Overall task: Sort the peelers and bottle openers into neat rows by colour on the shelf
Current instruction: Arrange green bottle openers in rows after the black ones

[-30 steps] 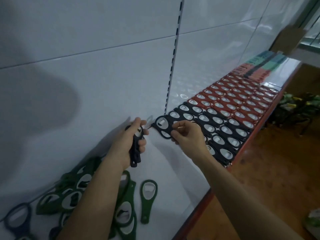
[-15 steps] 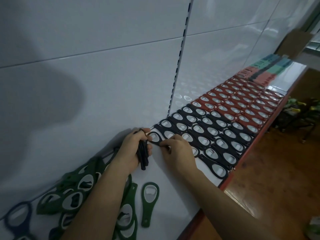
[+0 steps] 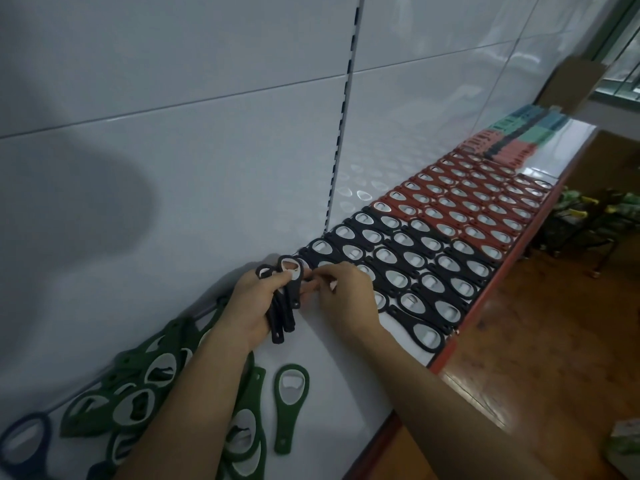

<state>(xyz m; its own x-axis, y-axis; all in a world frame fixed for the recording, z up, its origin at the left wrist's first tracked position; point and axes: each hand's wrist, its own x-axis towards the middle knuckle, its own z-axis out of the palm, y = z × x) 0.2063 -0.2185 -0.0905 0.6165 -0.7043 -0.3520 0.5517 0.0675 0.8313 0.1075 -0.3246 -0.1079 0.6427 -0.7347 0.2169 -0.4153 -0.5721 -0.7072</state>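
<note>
My left hand (image 3: pixel 252 303) grips a small stack of black bottle openers (image 3: pixel 285 299), handles pointing down. My right hand (image 3: pixel 346 296) is right beside it, fingertips pinching at the top opener of that stack. Behind my hands, black openers (image 3: pixel 412 268) lie in neat rows on the white shelf (image 3: pixel 332 368), followed by rows of red openers (image 3: pixel 471 206). A loose heap of green openers (image 3: pixel 138 386) sits at the near left, with a single green opener (image 3: pixel 291 400) apart from it. One dark blue opener (image 3: pixel 24 441) lies at the far left edge.
Red, teal and dark peelers (image 3: pixel 519 136) are stacked at the shelf's far end. The shelf has a red front edge (image 3: pixel 485 292) and a white back panel with a slotted upright (image 3: pixel 343 126). Wooden floor (image 3: pixel 540 341) lies to the right, with a black wire rack (image 3: pixel 581 223) on it.
My right hand set a black opener at the near end of the back row, then came back to the stack in my left hand. The view shifted slightly right.
</note>
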